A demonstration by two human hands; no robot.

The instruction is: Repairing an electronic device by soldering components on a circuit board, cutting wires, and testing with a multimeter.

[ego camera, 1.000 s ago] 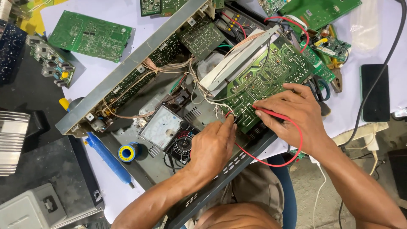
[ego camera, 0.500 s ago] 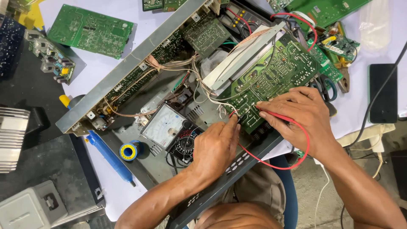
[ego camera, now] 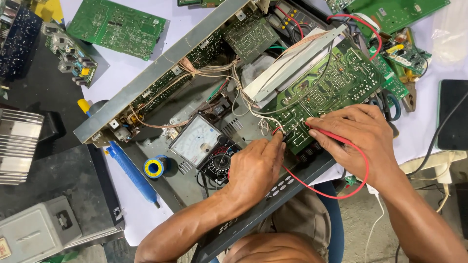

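Workbench under a white sheet [ego camera: 195, 29], crowded with electronics for repair; dark mat to the left, bare floor below the bench edge.

Item: opened metal chassis [ego camera: 161, 73], lying diagonally, wiring loom exposed. Inside it, a large green circuit board [ego camera: 336, 83], tilted up, solder side showing.

Item: analogue multimeter [ego camera: 197, 141], white dial face up, resting in the chassis just left of the hands.

Item: left hand [ego camera: 253, 168], fingers pressed together around a probe tip, set on the board's lower edge. Whether the probe touches a pad cannot be told.

Item: right hand [ego camera: 363, 136], thumb and fingers pinching the red probe [ego camera: 331, 136], its red lead [ego camera: 341, 190] looping below the wrist.

Change noted: against the earlier frames both hands sit on the same corner of the board, shifted only slightly; the red lead's loop hangs much as before. Judged: a reading is being held at one test point, not a move to another.

Sundries: blue desoldering pump [ego camera: 129, 170], solder reel [ego camera: 155, 168], loose green board [ego camera: 117, 29], finned heatsink [ego camera: 17, 146].
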